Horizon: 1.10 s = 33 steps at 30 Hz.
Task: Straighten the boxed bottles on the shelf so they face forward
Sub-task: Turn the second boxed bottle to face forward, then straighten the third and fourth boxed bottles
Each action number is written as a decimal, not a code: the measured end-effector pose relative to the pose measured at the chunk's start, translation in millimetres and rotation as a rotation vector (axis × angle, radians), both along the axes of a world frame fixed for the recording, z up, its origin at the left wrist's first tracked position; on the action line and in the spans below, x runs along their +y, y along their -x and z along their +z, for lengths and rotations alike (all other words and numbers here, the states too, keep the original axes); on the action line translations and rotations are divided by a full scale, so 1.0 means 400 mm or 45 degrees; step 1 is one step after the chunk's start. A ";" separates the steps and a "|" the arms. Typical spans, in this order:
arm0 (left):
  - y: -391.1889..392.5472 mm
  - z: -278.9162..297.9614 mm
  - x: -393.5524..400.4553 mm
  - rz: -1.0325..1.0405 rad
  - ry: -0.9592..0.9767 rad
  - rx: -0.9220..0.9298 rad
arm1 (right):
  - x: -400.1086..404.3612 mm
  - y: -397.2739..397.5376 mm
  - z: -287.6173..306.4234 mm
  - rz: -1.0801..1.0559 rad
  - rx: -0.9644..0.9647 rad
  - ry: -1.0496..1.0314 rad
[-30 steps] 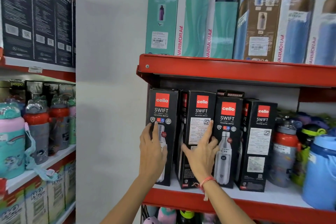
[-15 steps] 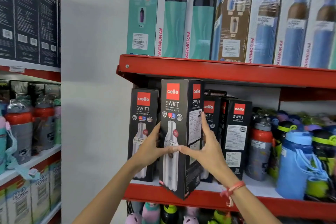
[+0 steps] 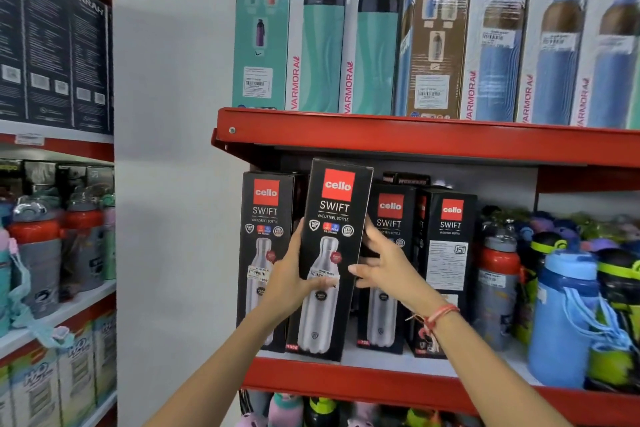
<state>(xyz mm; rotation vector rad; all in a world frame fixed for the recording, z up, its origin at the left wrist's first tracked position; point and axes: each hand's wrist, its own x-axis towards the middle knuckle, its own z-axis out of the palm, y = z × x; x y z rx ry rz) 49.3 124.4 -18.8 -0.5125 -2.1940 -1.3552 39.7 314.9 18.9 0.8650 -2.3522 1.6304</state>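
The Cello Swift box (image 3: pixel 334 253) between the fingers (image 3: pixel 375 239) looks like black cardboard with a slightly glossy print. The shelf (image 3: pixel 398 139) above the fingers is painted red metal, smooth with a soft sheen. The Varmora boxes (image 3: pixel 495 42) higher up look wrapped in shiny clear film. Right of the fingers, the blue bottle (image 3: pixel 564 315) looks like smooth plastic.
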 end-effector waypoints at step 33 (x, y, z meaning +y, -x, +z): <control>0.061 -0.057 0.195 0.534 0.433 0.615 | 0.109 0.094 -0.125 -1.598 0.436 -0.072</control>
